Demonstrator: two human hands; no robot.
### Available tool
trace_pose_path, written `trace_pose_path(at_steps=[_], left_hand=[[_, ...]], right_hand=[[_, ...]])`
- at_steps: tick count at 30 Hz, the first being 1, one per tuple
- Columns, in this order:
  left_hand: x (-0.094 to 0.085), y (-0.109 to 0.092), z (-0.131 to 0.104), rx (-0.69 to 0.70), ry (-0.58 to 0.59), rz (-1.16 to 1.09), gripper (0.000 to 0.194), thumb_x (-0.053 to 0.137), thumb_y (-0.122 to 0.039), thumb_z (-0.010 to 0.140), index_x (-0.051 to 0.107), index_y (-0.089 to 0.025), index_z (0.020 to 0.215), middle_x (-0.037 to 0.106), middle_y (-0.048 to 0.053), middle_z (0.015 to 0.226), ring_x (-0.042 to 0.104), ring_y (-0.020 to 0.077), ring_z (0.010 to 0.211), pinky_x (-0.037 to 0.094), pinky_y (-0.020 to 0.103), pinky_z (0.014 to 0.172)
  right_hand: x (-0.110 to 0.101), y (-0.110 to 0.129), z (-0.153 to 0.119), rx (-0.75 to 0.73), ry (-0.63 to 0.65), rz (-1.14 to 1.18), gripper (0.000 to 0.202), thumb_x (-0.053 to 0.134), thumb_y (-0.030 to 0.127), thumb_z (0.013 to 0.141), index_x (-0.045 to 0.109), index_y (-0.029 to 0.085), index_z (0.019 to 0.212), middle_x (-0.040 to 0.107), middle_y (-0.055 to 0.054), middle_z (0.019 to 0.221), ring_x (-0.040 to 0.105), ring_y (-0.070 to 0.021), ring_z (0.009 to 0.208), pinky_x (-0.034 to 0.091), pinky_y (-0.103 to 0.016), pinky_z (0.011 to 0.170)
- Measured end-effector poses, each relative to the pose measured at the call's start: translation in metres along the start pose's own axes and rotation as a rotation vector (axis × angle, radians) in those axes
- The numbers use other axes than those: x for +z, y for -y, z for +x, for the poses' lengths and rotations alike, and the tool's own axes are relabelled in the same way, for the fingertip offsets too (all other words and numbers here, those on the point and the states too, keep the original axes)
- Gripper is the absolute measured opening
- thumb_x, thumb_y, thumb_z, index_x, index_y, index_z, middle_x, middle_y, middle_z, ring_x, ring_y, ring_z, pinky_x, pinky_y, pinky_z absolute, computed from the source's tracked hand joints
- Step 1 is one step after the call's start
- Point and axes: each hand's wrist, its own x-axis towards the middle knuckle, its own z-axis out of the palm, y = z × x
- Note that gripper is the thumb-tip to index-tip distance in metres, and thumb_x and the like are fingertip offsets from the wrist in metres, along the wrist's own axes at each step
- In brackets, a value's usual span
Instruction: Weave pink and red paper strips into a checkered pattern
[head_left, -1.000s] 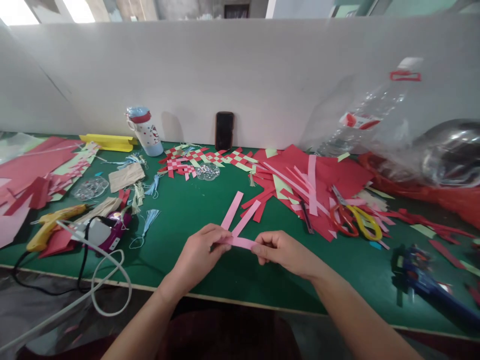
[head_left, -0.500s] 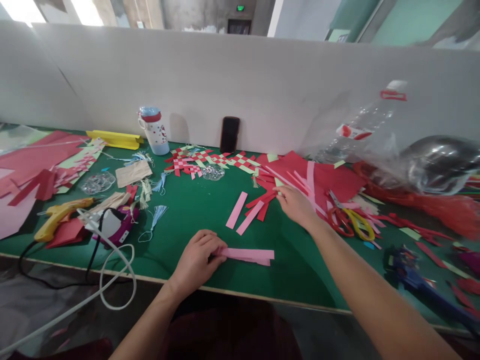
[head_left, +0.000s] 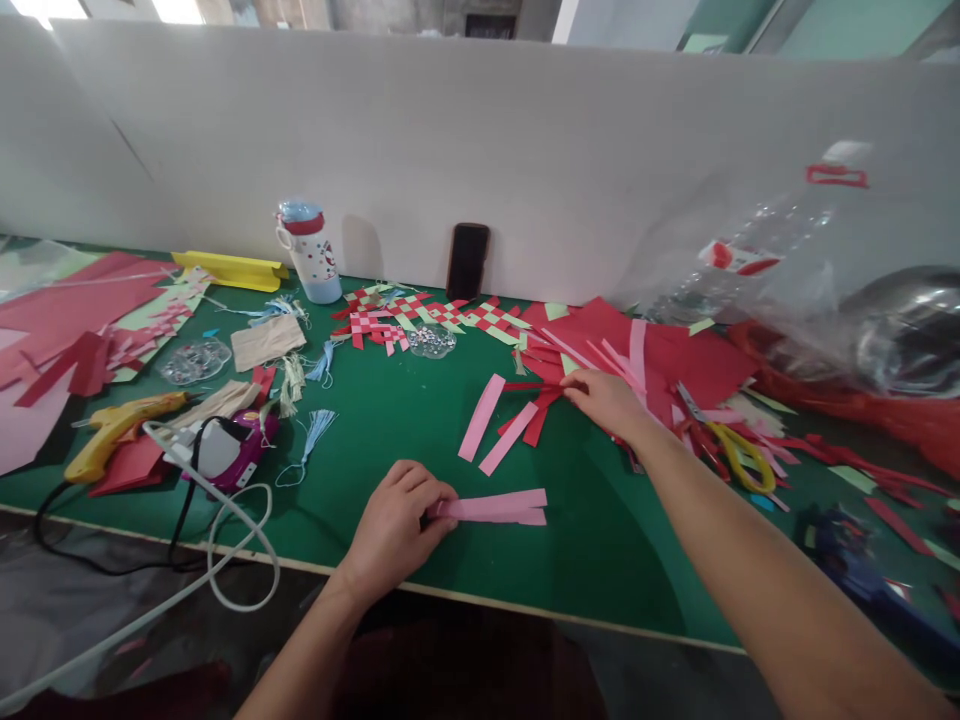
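My left hand is closed on pink paper strips, pinched at their left end near the table's front edge; their free ends spread slightly to the right. Farther back, my right hand pinches the right end of a red paper strip. That strip reaches left to a loose pink strip. A second pink strip lies just below, over other red strips on the green table top.
Red paper sheets, scissors and a large plastic bottle are at the right. Woven paper pieces and a phone stand along the partition. A glue gun, cables and tassels lie left.
My right hand has taken hold of a red strip and lifted it a little from the pile. The left hand keeps its grip on the pink strips. The view has tipped slightly down.
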Motion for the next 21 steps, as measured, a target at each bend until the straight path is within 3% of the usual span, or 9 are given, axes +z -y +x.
trace_pose_path(at_steps=[2, 4, 10, 13, 21], left_hand=[[0.0, 0.0, 0.0, -0.002, -0.001, 0.009, 0.01, 0.067, -0.017, 0.083, 0.065, -0.022, 0.092, 0.062, 0.002, 0.081, 0.053, 0.0213, 0.089, 0.047, 0.035, 0.079], [0.0, 0.0, 0.0, -0.002, -0.003, 0.011, 0.01, 0.067, -0.018, 0.083, 0.065, -0.022, 0.091, 0.062, 0.002, 0.08, 0.053, 0.021, 0.088, 0.047, 0.035, 0.079], [0.001, -0.001, -0.003, -0.018, 0.01, 0.029, 0.009, 0.067, -0.017, 0.083, 0.062, -0.021, 0.09, 0.061, 0.002, 0.08, 0.053, 0.0214, 0.088, 0.047, 0.036, 0.079], [0.002, -0.001, -0.004, -0.012, 0.014, 0.04, 0.009, 0.066, -0.018, 0.084, 0.061, -0.021, 0.091, 0.062, 0.002, 0.082, 0.053, 0.0218, 0.09, 0.047, 0.036, 0.081], [0.003, -0.002, -0.004, -0.006, 0.001, 0.071, 0.01, 0.066, -0.018, 0.084, 0.059, -0.021, 0.09, 0.061, 0.001, 0.081, 0.052, 0.0218, 0.089, 0.046, 0.036, 0.081]], right_hand=[[-0.005, 0.001, -0.006, 0.049, -0.028, 0.096, 0.014, 0.065, 0.033, 0.082, 0.069, 0.022, 0.09, 0.071, -0.005, 0.089, 0.065, -0.0225, 0.086, 0.05, -0.04, 0.082], [-0.008, 0.002, -0.017, 0.095, -0.051, 0.207, 0.022, 0.065, 0.038, 0.08, 0.069, 0.022, 0.095, 0.071, -0.005, 0.084, 0.065, -0.0204, 0.077, 0.051, -0.036, 0.074], [-0.009, 0.001, -0.07, 0.246, -0.071, 0.463, 0.045, 0.068, 0.059, 0.069, 0.066, 0.018, 0.086, 0.063, -0.003, 0.065, 0.054, -0.014, 0.054, 0.047, -0.029, 0.052], [-0.011, -0.002, -0.092, 0.328, -0.054, 0.509, 0.048, 0.072, 0.06, 0.062, 0.066, 0.017, 0.081, 0.06, -0.002, 0.06, 0.051, -0.0128, 0.051, 0.041, -0.026, 0.044], [-0.046, 0.013, -0.098, 0.364, 0.053, 0.581, 0.046, 0.075, 0.056, 0.062, 0.069, 0.018, 0.089, 0.048, 0.005, 0.05, 0.039, -0.0079, 0.042, 0.03, -0.022, 0.037]])
